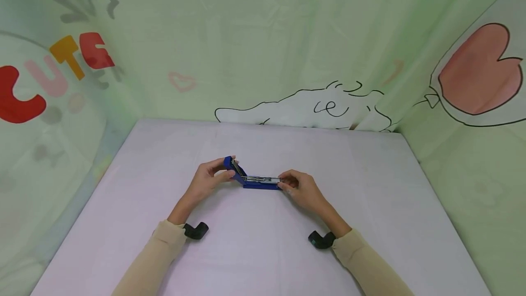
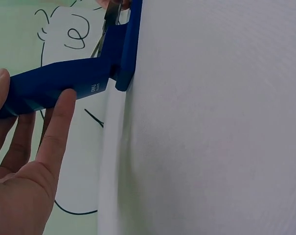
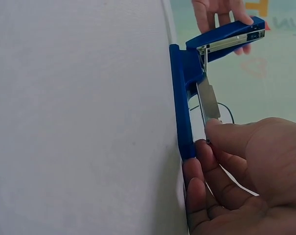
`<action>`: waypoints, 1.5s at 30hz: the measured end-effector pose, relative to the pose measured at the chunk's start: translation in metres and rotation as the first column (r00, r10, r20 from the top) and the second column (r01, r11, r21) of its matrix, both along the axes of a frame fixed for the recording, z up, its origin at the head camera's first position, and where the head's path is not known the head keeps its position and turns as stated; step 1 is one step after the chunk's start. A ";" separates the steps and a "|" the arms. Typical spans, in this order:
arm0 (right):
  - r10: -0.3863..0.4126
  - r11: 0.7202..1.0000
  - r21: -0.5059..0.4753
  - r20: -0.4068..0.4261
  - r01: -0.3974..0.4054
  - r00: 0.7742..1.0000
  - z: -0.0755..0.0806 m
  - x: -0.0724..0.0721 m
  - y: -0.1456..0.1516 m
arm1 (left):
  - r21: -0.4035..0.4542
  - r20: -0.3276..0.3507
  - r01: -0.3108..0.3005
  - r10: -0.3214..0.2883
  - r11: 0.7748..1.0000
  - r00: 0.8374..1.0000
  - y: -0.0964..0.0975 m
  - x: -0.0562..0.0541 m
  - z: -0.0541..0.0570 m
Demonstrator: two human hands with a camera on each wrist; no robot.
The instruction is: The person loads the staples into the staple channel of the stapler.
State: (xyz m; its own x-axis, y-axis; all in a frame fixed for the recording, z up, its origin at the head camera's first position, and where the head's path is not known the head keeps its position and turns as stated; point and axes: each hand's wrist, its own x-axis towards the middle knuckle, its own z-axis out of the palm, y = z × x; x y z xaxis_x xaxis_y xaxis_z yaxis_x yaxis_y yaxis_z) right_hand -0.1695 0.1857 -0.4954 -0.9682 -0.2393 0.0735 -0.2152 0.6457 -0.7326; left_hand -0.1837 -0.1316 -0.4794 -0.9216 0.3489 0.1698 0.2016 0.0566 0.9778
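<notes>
A blue stapler [image 1: 261, 186] rests on the white table with its top arm swung far back to the left, baring the metal staple tray [image 3: 208, 100]. My left hand [image 1: 208, 178] grips the raised top arm [image 2: 55, 83] between thumb and fingers. At the other end, my right hand [image 1: 302, 188] pinches the front of the metal tray with thumb and fingers, while other fingertips touch the front end of the blue base [image 3: 182, 107]. Whether staples lie in the tray, I cannot tell.
The white-covered table [image 1: 255, 250] stretches around the stapler. Behind it hangs a green printed curtain [image 1: 246, 49], and curtains stand at both sides too. A black wrist camera [image 1: 196, 230] sits on my left wrist, another camera [image 1: 321, 240] on the right.
</notes>
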 end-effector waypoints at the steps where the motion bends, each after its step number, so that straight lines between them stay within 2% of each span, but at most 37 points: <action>1: 0.001 1.000 0.001 -0.002 -0.001 1.000 0.000 0.000 0.000 | 0.014 0.001 0.014 -0.014 1.000 1.000 0.001 0.000 0.000; 13: 0.008 1.000 -0.002 -0.007 -0.008 1.000 0.000 0.001 -0.001 | -0.076 -0.040 0.051 -0.055 0.996 0.998 0.015 0.001 -0.003; 23: -0.009 1.000 -0.012 -0.002 0.009 1.000 0.002 0.001 -0.002 | -0.044 -0.046 0.092 -0.094 0.995 0.995 0.023 0.001 -0.007; 32: -0.002 1.000 0.000 0.000 0.002 1.000 0.002 0.001 -0.001 | -0.078 -0.014 0.080 -0.082 0.994 0.997 0.026 0.001 -0.009; 40: -0.004 1.000 -0.005 -0.001 0.004 1.000 0.003 0.002 -0.001 | -0.071 0.054 0.073 -0.069 0.995 0.996 0.027 0.002 -0.007; 45: -0.002 1.000 -0.005 0.005 0.002 1.000 0.002 0.003 -0.002 | -0.073 0.073 0.056 -0.051 0.996 0.996 0.027 0.003 -0.009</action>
State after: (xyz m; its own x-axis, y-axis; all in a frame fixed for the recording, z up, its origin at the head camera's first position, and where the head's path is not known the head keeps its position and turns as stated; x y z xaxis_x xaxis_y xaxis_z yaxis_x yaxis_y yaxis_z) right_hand -0.1664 0.1838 -0.4933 -0.9691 -0.2366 0.0701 -0.2101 0.6427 -0.7368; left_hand -0.1806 -0.1049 -0.4888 -0.9100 0.4075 0.0758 0.1364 0.1215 0.9832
